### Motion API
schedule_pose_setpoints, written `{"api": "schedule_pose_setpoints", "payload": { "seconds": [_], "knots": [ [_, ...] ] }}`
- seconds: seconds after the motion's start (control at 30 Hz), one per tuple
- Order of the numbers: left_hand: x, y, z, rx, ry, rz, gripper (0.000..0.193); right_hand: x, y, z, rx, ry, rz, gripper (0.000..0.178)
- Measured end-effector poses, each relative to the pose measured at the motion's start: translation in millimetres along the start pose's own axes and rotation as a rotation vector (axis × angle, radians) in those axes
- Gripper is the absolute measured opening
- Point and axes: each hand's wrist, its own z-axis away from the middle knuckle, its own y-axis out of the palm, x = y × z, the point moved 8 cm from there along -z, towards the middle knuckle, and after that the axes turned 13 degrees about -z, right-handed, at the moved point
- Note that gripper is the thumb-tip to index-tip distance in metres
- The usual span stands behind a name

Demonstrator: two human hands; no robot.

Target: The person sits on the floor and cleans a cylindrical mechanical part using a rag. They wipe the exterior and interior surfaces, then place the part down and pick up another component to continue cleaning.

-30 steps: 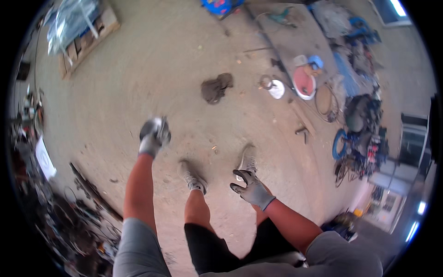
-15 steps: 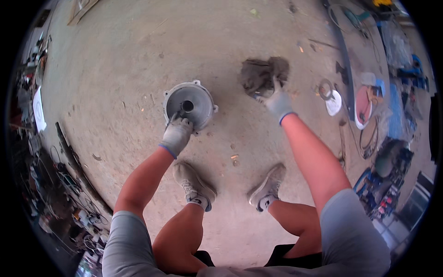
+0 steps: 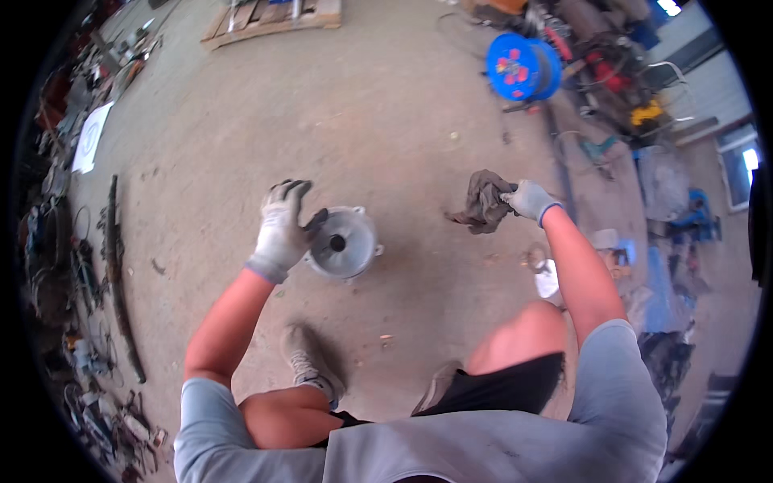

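Note:
A round grey metal housing point(image 3: 354, 245) with small lugs around its rim and a dark hole in the centre sits on the concrete floor in front of me. My left hand point(image 3: 282, 229), in a pale work glove with dark fingertips, is raised at the housing's left edge. Its fingers are spread and hold nothing. Out to the right, my gloved right hand point(image 3: 527, 200) pinches a crumpled dark grey rag point(image 3: 486, 203), which hangs from the fingers. Whether the rag's lower end touches the floor I cannot tell.
A blue cable reel point(image 3: 515, 68) stands at the far right beside piled equipment. A wooden pallet point(image 3: 274, 30) lies at the far left. Along the left side are a long dark bar point(image 3: 117, 282), a white sheet point(image 3: 93, 137) and much clutter. A white disc-like piece point(image 3: 547, 278) lies near my right forearm.
My left hand has come out of the housing and opened. The right hand has gripped the rag and lifted it off the floor. The view has shifted, showing more of the far floor.

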Motion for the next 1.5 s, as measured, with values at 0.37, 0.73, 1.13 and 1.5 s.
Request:
{"api": "schedule_pose_setpoints", "payload": {
  "seconds": [0.37,0.73,1.13,1.5],
  "knots": [
    [-44.8,-66.2,57.8,-0.047,-0.065,0.243,0.056,-83.7,-43.8,34.1,-0.830,-0.196,-0.460,0.051],
    [-60.8,-70.1,62.6,-0.011,-0.235,0.767,0.107,63.4,-15.2,111.9,-0.252,-0.423,-1.386,0.034],
    [-125.0,-24.8,64.6,0.219,-0.046,0.989,0.105,177.8,114.9,206.7,0.273,-0.840,-0.904,0.053],
    [-106.3,-10.0,118.7,0.145,-0.351,1.136,0.057,169.9,216.8,213.0,0.670,-0.636,-1.203,0.073]
  ]
}}
